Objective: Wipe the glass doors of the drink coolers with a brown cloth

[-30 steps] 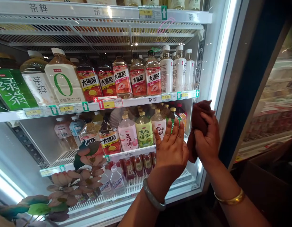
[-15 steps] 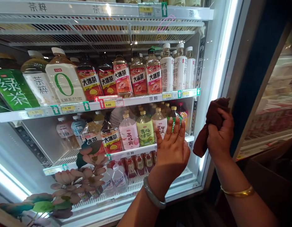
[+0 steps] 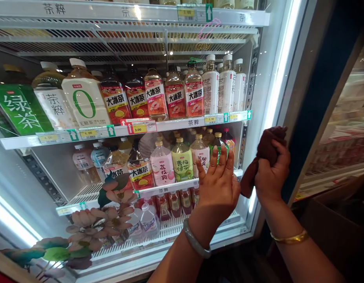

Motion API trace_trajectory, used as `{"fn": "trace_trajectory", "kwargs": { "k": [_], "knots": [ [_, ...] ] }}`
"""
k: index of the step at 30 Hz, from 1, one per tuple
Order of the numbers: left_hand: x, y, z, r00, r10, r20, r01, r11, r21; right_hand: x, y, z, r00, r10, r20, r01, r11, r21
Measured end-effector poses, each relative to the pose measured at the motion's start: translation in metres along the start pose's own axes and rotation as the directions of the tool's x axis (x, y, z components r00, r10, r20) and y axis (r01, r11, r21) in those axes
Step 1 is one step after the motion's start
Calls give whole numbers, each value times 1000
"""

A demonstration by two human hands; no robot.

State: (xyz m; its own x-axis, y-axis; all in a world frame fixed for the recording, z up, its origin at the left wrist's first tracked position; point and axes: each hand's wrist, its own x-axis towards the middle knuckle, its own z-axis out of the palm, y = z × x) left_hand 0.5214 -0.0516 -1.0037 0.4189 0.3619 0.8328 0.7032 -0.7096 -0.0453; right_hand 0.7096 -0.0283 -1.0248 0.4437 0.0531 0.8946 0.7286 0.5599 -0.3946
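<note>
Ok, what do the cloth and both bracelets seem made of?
Cloth: soft, matte fabric, judging by its folds.
Right bracelet: polished yellow metal, perhaps gold, from its bright glints.
Left bracelet: smooth, greyish, possibly stone or glass, by its soft sheen.

And there's my left hand [image 3: 219, 186], fingers spread in front of the bottles [image 3: 182, 162], grey bangle [image 3: 196, 239] at the wrist! Over on the right, my right hand [image 3: 272, 173] clutches a dark brown cloth [image 3: 266, 147], gold bracelet [image 3: 291, 238] below, while flowers [image 3: 89, 226] overlap the lower-left shelves [image 3: 74, 208].
</note>
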Motion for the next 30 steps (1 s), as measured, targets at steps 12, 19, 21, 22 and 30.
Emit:
{"fn": "trace_trajectory", "kwargs": {
  "k": [12,19,21,22,30],
  "knots": [
    [2,18,22,999,22,-32,-21,999,34,0,12,-11,997,43,-58,-48,996,-81],
    [-5,22,34,998,67,-2,-67,997,27,12,6,-6,960,252,-125,-256,967,-17],
    [-5,21,35,997,71,2,-71,997,12,10,-8,-2,976,212,-47,-214,976,-43],
    [-5,20,34,997,73,4,-73,997,7,8,-12,-1,986,166,-5,-166,984,-63],
    [-12,6,28,995,96,25,-97,995,31,-33,26,-24,993,107,59,-94,978,-188]
  ]
}}
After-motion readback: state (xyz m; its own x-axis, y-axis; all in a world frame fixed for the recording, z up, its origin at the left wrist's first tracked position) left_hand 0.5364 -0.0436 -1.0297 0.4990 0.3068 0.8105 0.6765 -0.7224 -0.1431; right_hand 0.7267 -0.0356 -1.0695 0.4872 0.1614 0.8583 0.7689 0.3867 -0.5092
